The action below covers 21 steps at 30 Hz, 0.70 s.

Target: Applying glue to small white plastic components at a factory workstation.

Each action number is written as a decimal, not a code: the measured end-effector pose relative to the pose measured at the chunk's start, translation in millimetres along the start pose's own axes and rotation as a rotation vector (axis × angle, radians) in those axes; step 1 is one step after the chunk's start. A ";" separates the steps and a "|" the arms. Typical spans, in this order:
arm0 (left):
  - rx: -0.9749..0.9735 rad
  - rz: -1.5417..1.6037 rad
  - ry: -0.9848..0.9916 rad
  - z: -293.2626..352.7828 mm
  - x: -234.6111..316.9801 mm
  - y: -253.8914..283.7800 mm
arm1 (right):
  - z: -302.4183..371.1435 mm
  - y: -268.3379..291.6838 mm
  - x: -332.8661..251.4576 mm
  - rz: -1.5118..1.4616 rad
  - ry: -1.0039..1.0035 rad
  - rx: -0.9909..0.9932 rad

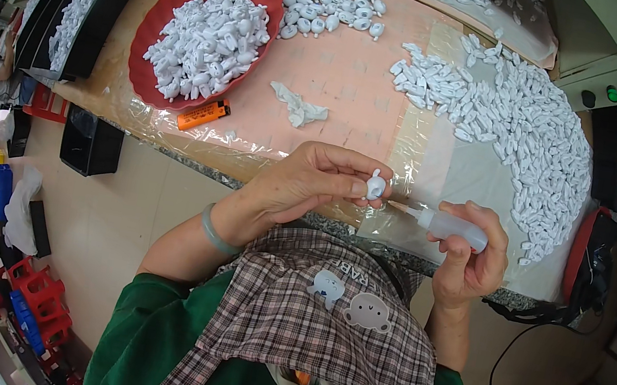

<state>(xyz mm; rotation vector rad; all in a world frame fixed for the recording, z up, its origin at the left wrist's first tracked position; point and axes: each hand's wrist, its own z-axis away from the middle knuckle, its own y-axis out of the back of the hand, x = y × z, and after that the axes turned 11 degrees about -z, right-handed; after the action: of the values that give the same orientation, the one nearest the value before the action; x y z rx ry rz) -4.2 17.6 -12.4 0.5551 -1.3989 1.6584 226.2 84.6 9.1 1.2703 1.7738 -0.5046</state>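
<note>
My left hand (320, 181) pinches a small white plastic piece (376, 186), round with a short stem on top and a dark opening in its side. In my right hand (480, 254) is a clear squeeze bottle (456, 229) with a thin nozzle, tilted so that its tip points left at the piece. Whether the tip touches the piece I cannot tell. Both hands are above the near edge of the table. Beyond them, a crumpled white tissue (298, 106) lies on the pink table cover.
At the left, a red scalloped bowl (148, 27) is heaped with white pieces, and an orange lighter (203, 115) lies beside it. Loose round pieces (332, 2) are at the back. Many slim white pieces (515, 129) spread across the right. A machine (616, 85) with lit buttons stands far right.
</note>
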 end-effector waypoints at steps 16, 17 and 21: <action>-0.036 0.031 0.073 -1.4 -3.6 1.2 | -4.1 0.5 -0.6 0.001 0.011 -0.068; -0.036 0.031 0.073 -1.3 -3.8 1.2 | -3.7 0.6 -0.6 0.003 0.014 -0.069; -0.058 0.083 0.128 -0.1 -4.4 1.1 | -0.9 0.0 -0.2 -0.010 0.014 -0.039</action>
<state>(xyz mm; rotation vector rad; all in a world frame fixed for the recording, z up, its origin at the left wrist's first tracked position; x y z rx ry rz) -2.8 16.2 -16.6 0.3554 -1.3873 1.6824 225.9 85.2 9.8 1.2408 1.7942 -0.4659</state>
